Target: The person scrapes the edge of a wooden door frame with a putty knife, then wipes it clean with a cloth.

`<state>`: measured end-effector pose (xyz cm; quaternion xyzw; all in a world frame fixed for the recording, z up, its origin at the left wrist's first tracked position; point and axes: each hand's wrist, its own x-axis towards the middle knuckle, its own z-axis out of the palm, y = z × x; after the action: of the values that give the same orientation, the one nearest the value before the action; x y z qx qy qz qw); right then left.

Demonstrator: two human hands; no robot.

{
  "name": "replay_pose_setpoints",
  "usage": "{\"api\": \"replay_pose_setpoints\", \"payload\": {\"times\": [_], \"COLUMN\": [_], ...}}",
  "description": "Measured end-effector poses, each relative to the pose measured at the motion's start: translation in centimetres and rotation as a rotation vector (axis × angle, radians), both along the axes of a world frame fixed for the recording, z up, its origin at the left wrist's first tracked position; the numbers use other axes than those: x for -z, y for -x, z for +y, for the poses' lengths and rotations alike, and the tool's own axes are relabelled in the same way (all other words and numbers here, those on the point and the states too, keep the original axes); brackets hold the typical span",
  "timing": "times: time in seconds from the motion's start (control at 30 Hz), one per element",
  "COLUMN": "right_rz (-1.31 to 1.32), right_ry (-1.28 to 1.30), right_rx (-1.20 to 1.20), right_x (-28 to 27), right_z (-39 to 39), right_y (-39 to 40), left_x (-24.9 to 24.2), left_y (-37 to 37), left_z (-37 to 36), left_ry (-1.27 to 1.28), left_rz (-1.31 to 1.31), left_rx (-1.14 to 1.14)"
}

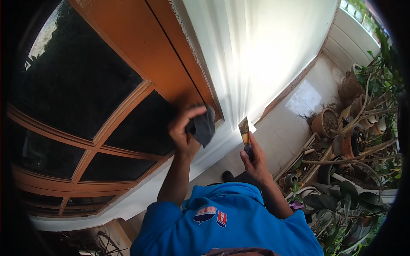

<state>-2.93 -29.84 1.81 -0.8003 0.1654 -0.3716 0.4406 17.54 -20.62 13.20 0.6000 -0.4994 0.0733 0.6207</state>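
Note:
My left hand (183, 131) is closed on a crumpled dark grey cloth (205, 126), held up close to the orange-brown wooden window frame (171, 64). Some of the cloth is hidden in the grip. Lower and to the right, my right hand (258, 161) wraps around the handle of a putty knife (244, 130). Its blade points upward and is smeared with brownish-yellow stuff. The knife stays apart from the frame, in front of the white wall's lower corner.
Dark glass panes (64, 81) fill the window on the left. A bright white wall (265, 47) rises beside the frame. Along the right stand potted plants (326, 121) with stems and leaves reaching over the pale tiled floor (282, 128). A white ledge (171, 175) runs below the window.

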Motion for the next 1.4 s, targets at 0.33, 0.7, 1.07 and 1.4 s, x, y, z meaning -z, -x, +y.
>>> {"api": "replay_pose_setpoints", "payload": {"times": [0.33,0.7,1.07,1.4], "right_rz": [0.061,-0.075,-0.085,-0.302], "right_ry": [0.046,0.013,0.025,-0.120], "right_rx": [-0.227,-0.258,-0.272,0.015], "right_x": [-7.1,-7.4,-6.8,-4.1], "right_z": [-0.9,-3.0,-2.2,1.4], "right_y": [-6.4,-11.7,-12.8,-10.9], "left_x": [3.7,-1.3,-2.2,-8.3], "left_y": [0.7,-0.7,-2.2,-2.6], "left_z": [0.6,-3.1,-1.3,-0.9], "left_ry": [-0.170,-0.266,-0.352,0.031], "left_rz": [0.103,0.162,0.057,-0.458], "left_rx": [0.093,-0.141,-0.126,-0.296]}}
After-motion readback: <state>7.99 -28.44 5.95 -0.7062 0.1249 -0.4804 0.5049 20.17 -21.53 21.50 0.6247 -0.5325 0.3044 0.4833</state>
